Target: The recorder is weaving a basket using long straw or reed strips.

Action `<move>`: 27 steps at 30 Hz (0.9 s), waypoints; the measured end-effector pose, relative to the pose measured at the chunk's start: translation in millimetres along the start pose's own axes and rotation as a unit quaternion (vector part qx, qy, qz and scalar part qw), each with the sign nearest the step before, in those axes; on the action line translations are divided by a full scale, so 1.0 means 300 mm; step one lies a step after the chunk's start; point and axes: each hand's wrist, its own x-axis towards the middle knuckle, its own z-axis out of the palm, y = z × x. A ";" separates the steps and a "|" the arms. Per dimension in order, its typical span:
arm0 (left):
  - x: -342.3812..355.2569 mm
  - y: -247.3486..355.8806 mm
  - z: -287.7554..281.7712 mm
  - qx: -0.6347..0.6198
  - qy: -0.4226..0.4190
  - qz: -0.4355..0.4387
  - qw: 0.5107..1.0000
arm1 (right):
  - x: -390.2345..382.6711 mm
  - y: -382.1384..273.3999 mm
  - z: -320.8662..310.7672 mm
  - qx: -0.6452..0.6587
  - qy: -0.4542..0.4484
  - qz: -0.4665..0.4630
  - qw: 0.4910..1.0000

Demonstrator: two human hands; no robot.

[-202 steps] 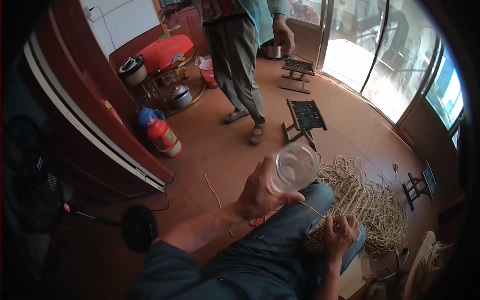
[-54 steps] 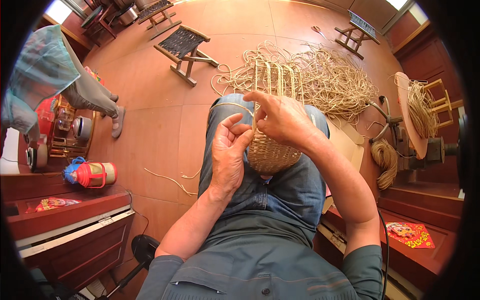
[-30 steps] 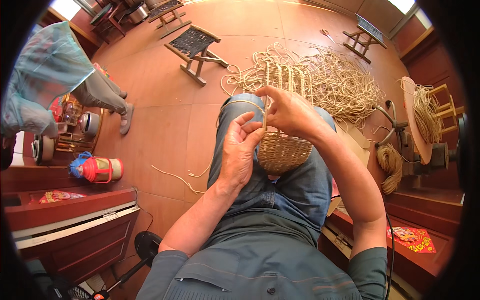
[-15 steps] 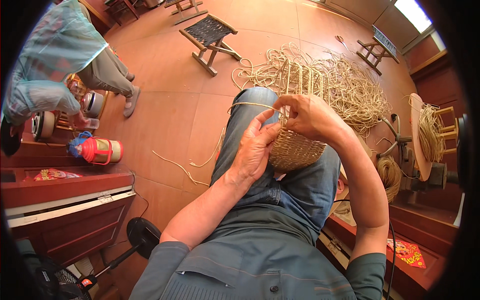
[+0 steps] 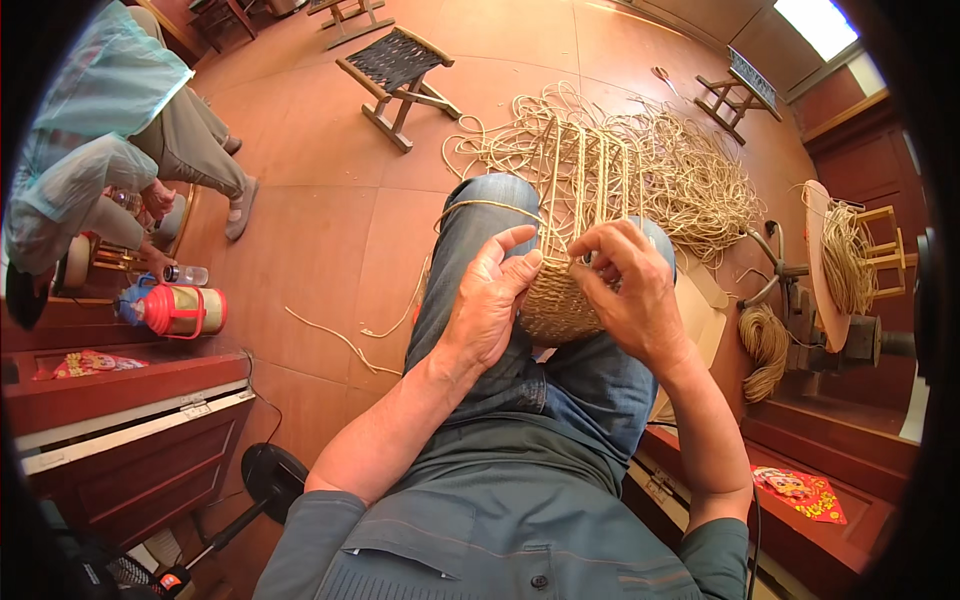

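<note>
A half-woven basket of tan straw cord (image 5: 560,308) rests between my thighs, its long loose warp cords (image 5: 590,165) running away from me over my knees. My left hand (image 5: 490,300) pinches the left end of its top woven edge between thumb and fingers. At that same edge, farther right, my right hand (image 5: 632,285) has its thumb and forefinger bent together on a cord; the other fingers are curled. A single working cord (image 5: 485,204) loops over my left knee and runs back to the weave.
A tangled heap of cord (image 5: 700,190) spreads on the floor beyond my knees. Folding stools (image 5: 395,65) stand farther off. On the right is a round board with coiled cord (image 5: 845,260). At left, another person (image 5: 110,110) bends near a red thermos (image 5: 185,308).
My right hand has lowered and moved away from the left hand, rightward along the woven edge. My left hand stays at the weave. The other person's arms have shifted near the thermos.
</note>
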 end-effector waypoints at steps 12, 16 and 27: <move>-0.003 -0.003 -0.006 -0.027 0.011 -0.018 0.999 | -0.057 0.038 0.065 -0.084 0.074 -0.116 0.987; 0.002 -0.014 -0.010 -0.047 0.011 -0.005 0.999 | -0.066 0.043 0.065 -0.096 0.076 -0.141 0.982; 0.008 -0.023 -0.010 -0.011 -0.046 0.022 0.999 | -0.065 0.039 0.074 -0.083 0.097 -0.118 0.985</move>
